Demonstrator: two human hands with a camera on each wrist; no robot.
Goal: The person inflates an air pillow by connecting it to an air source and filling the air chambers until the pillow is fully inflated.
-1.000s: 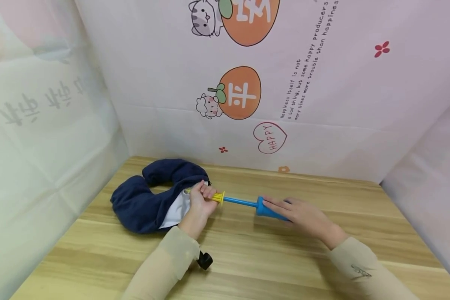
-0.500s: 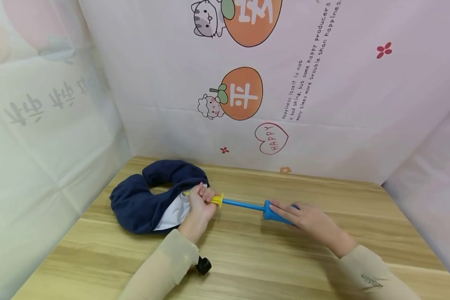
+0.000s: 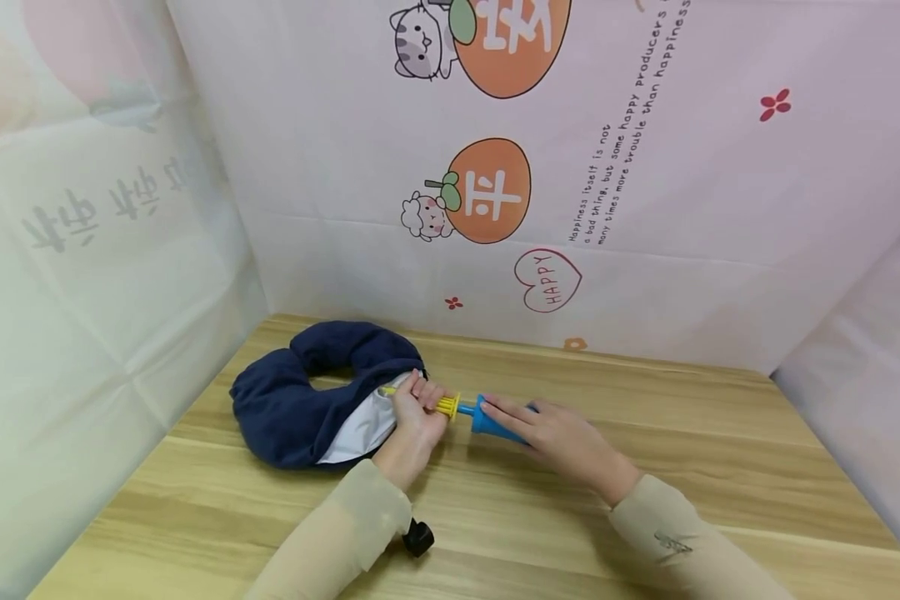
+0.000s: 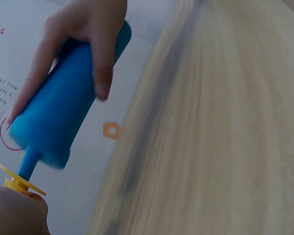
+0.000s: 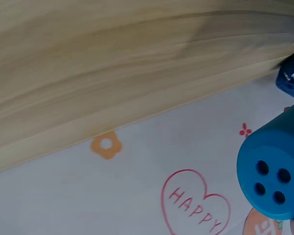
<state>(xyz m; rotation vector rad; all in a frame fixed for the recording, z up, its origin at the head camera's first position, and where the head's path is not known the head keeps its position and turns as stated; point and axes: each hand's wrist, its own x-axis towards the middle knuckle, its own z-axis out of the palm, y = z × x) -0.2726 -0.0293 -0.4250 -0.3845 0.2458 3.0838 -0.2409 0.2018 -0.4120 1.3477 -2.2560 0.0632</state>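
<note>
A navy U-shaped neck pillow [image 3: 281, 417] lies on the table at the left, its cover parted over a white inner part [image 3: 354, 433]. My left hand [image 3: 418, 412] grips the yellow nozzle end [image 3: 447, 406] of a hand pump, whose tip meets the white part. On the pump's blue barrel [image 3: 495, 419] my right hand [image 3: 566, 442] has its fingers wrapped lengthwise. Only a short blue rod [image 4: 28, 163] shows between barrel and yellow flange [image 4: 20, 180] in the left wrist view. The right wrist view catches the barrel's holed end [image 5: 270, 182].
The wood-grain table [image 3: 645, 392] ends at a printed cloth backdrop [image 3: 330, 167]. Another cloth wall [image 3: 82, 292] stands close to the pillow on the left. A small black piece [image 3: 418, 539] juts out by the left cuff.
My right hand first drew the pump's barrel out to the right, then moved left, so the exposed rod is now much shorter. My left hand keeps its grip on the yellow end.
</note>
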